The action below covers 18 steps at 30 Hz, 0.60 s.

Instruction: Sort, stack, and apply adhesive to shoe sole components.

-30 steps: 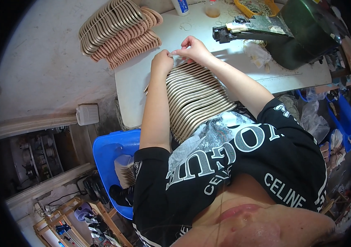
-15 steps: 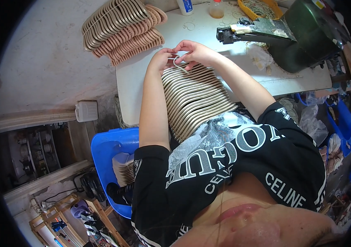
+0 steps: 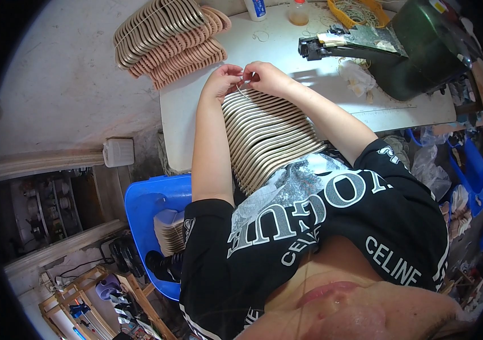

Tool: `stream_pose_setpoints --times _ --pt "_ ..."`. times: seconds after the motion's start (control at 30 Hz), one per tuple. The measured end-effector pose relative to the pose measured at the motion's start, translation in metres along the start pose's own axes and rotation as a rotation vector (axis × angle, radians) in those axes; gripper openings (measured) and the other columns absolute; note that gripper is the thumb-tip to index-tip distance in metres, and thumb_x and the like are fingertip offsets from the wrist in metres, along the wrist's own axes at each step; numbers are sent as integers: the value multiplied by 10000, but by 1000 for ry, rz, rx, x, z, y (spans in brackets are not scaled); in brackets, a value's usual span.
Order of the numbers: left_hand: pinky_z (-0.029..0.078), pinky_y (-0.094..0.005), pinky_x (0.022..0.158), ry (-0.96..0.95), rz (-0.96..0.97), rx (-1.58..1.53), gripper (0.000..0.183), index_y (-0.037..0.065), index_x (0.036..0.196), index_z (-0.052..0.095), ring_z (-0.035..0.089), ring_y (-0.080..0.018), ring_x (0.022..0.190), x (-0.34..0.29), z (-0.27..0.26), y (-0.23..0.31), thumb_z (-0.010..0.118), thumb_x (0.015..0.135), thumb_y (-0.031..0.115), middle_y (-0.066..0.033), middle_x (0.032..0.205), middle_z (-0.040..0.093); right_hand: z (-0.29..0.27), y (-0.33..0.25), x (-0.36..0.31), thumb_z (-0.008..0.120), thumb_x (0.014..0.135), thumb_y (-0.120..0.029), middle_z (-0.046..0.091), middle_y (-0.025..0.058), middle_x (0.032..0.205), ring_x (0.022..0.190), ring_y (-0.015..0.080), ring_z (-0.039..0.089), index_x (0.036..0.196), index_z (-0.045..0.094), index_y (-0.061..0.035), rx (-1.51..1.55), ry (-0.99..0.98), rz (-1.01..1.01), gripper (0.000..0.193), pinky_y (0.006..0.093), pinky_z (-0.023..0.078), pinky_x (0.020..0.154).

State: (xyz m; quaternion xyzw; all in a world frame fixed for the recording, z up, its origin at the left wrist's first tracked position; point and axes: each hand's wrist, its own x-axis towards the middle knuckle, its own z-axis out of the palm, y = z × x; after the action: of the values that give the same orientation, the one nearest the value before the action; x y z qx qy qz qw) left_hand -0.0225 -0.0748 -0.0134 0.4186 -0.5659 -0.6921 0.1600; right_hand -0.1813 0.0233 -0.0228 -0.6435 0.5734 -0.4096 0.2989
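A long row of thin, curved, beige-edged pieces that look like shoe soles stands on edge, packed tightly, running from the white table's edge toward my body. At its far end, my left hand and my right hand meet with fingertips nearly touching. Between them is a thin pale strip, like a cord or rubber band, hanging down to the first pieces. Fingers and thumb of my left hand are pinched on it. My right hand is closed at the fingertips on the same strip, its grip partly hidden.
Bundled brown and pink sole-like pieces lie at the table's far left. A dark green machine occupies the right, near a yellow basket of pale loops. A red-capped bottle stands at the back. Left of me sits a blue bin.
My hands have drawn closer together; my right hand has lowered slightly and its spread fingers have closed into a pinch. The wide loop of strip between them now looks smaller.
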Motion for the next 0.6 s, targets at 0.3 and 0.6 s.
stream_pose_setpoints --times 0.3,0.6 --pt "460 -346 609 37 -65 233 210 61 816 710 572 -205 659 6 6 4 510 783 6 -39 802 645 -6 -5 10 578 813 -118 705 118 900 846 275 687 948 718 -131 -752 -82 25 194 405 535 765" --pt "474 -354 886 86 -63 1232 316 163 1034 702 611 -252 1030 17 21 6 535 789 53 -153 1057 665 -31 -35 -9 553 812 -100 682 174 1019 965 328 652 1043 701 -70 -723 -146 431 276 398 512 867"
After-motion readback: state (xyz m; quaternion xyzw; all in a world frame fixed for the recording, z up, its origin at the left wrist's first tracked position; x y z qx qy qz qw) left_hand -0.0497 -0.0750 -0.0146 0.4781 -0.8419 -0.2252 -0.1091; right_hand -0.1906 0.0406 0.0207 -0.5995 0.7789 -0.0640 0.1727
